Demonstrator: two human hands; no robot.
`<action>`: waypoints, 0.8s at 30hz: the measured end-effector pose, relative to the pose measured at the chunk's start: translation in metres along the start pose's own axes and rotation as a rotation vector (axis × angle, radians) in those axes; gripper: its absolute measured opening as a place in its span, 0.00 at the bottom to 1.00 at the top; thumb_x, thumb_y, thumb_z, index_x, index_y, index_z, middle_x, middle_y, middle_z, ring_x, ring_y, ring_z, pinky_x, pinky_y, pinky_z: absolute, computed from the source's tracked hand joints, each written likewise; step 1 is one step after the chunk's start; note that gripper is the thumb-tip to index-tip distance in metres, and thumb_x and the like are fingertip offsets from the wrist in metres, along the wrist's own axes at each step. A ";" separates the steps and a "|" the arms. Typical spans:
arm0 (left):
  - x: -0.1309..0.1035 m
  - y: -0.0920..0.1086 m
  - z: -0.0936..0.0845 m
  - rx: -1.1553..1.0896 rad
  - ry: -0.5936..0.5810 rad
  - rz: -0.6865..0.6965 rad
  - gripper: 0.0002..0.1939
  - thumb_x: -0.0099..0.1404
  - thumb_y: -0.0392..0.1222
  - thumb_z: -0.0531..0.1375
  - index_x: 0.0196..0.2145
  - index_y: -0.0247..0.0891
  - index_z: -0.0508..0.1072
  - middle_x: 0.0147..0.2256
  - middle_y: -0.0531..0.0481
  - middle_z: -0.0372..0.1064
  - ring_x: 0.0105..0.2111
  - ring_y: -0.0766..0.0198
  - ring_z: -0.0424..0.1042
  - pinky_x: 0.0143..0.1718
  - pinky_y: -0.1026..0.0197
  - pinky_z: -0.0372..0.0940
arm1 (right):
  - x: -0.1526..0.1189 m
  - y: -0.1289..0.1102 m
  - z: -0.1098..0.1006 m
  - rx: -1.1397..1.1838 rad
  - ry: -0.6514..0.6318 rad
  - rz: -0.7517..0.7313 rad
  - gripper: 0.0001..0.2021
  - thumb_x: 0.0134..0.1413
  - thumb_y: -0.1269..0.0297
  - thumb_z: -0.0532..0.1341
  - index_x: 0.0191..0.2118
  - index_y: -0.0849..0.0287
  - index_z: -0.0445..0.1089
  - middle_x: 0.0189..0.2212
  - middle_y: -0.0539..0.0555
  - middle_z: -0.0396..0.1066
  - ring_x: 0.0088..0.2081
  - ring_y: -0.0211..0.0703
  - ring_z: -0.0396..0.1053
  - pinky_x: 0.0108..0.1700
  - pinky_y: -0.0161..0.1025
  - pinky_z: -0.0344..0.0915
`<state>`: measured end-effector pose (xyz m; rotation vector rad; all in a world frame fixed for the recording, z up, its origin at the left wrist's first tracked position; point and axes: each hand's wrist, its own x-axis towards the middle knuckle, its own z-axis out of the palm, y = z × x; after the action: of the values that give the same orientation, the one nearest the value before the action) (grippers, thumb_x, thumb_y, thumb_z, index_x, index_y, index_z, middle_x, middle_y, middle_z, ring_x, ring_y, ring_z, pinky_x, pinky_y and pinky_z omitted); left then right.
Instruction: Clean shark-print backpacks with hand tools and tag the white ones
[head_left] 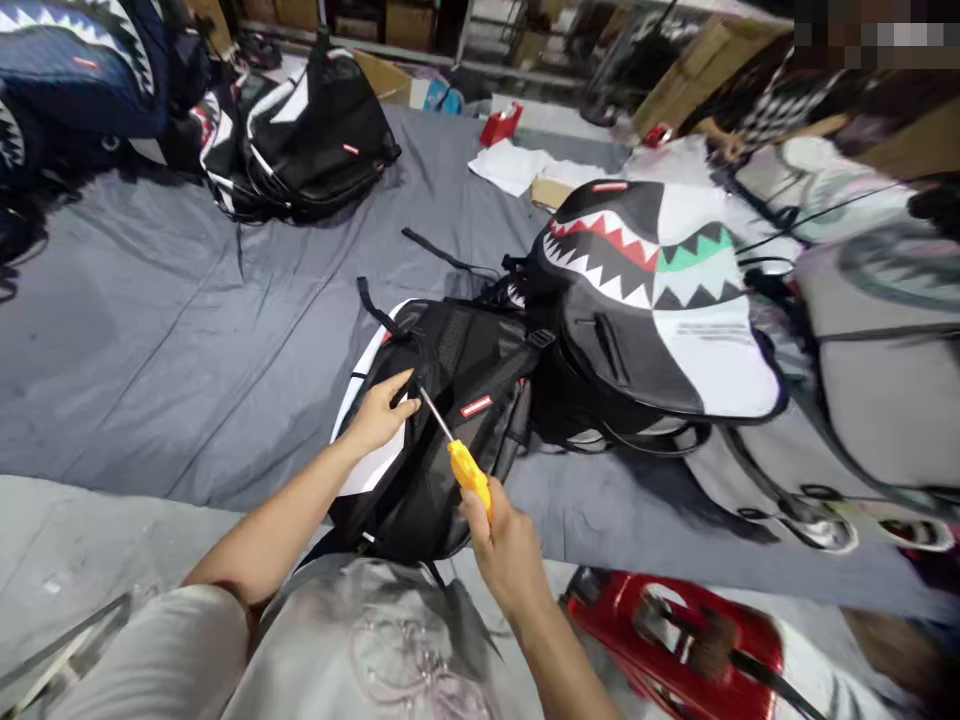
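Observation:
A black backpack point(420, 490) with white side panels and a small red label lies on the grey-covered table in front of me. My left hand point(379, 415) rests on it, thumb and index finger stretched apart beside a black strap point(379, 318). The other fingers of that hand are partly hidden. My right hand point(506, 535) is wrapped round a yellow-handled tool point(469, 468) with a thin straight metal shaft, which looks like a screwdriver. Its tip points at the backpack close to my left fingertips; whether it touches the fabric I cannot tell.
A shark-mouth backpack point(675, 330) lies just right, with grey bags point(885, 370) beyond it. More black point(322, 140) and blue backpacks point(82, 70) sit at the far left. A red machine point(690, 640) stands below the table edge. Another person's arm point(817, 128) shows at the back right.

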<state>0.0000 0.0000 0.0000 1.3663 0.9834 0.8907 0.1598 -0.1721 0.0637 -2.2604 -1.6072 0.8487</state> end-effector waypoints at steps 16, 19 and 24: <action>0.000 -0.014 -0.005 -0.063 -0.061 0.015 0.28 0.57 0.36 0.62 0.57 0.36 0.71 0.59 0.46 0.68 0.60 0.55 0.65 0.66 0.51 0.54 | 0.005 0.005 0.001 -0.157 0.017 0.042 0.16 0.69 0.53 0.46 0.41 0.56 0.65 0.22 0.51 0.71 0.25 0.47 0.71 0.27 0.36 0.49; -0.001 -0.015 -0.005 -0.072 -0.074 0.014 0.29 0.57 0.35 0.62 0.57 0.36 0.71 0.59 0.46 0.68 0.60 0.56 0.66 0.66 0.51 0.54 | 0.006 0.005 0.001 -0.150 0.018 0.043 0.16 0.69 0.54 0.47 0.41 0.57 0.66 0.22 0.51 0.71 0.25 0.47 0.71 0.28 0.36 0.49; -0.002 -0.015 -0.006 -0.068 -0.057 -0.007 0.29 0.55 0.36 0.63 0.56 0.35 0.71 0.58 0.45 0.69 0.60 0.55 0.66 0.66 0.51 0.55 | 0.009 0.007 0.005 -0.168 0.049 0.038 0.14 0.69 0.55 0.49 0.42 0.58 0.67 0.25 0.54 0.75 0.27 0.48 0.73 0.28 0.37 0.48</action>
<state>-0.0066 -0.0001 -0.0152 1.3236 0.9059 0.8677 0.1647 -0.1675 0.0532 -2.4117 -1.6759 0.6843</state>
